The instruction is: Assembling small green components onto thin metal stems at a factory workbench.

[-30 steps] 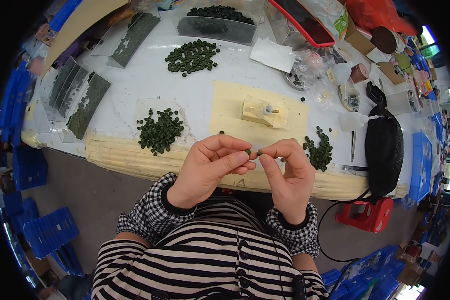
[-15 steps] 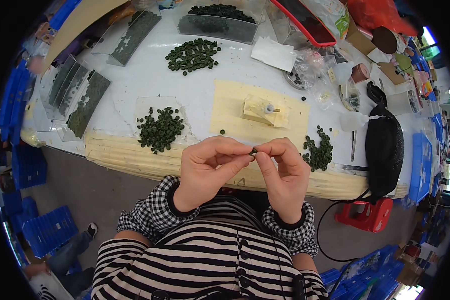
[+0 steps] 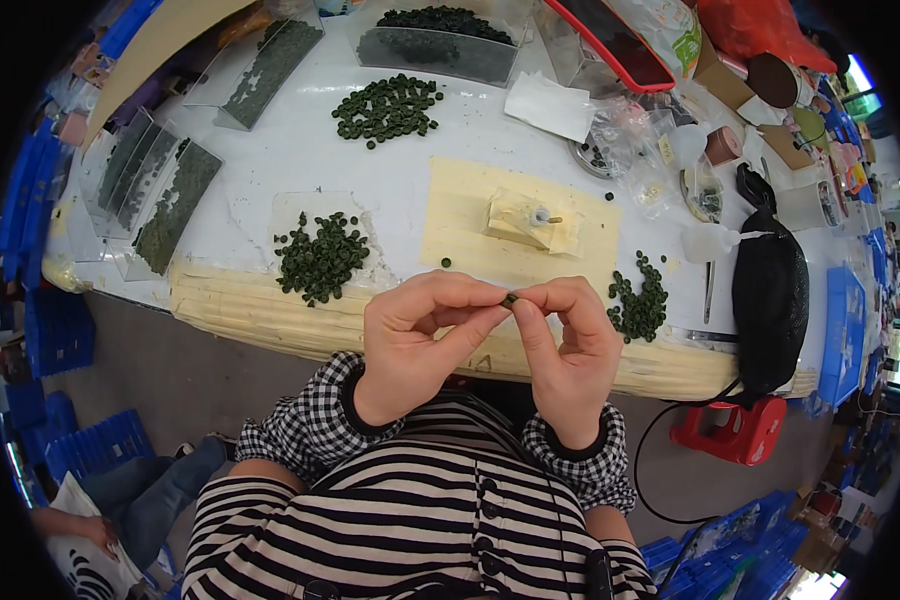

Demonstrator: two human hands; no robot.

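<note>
Between my fingertips, just off the table's near edge, is a small dark green round piece. My left hand pinches it from one side and my right hand from the other, with the fingertips nearly meeting. Both hands are closed, and much of the piece is covered by the fingers. A single loose green disc lies beyond my left fingers. One pile of such discs sits left of my hands on a clear sheet, and a smaller pile lies to the right.
A block with a small metal post stands on yellow paper. Another disc pile and clear bins lie farther back. At right are a black mesh bag, tweezers and a squeeze bottle. A person sits lower left.
My hands stay nearly in place, both pinching the small green piece, which has shifted slightly between the fingertips. At lower left, the other person's leg and hand have moved farther into view.
</note>
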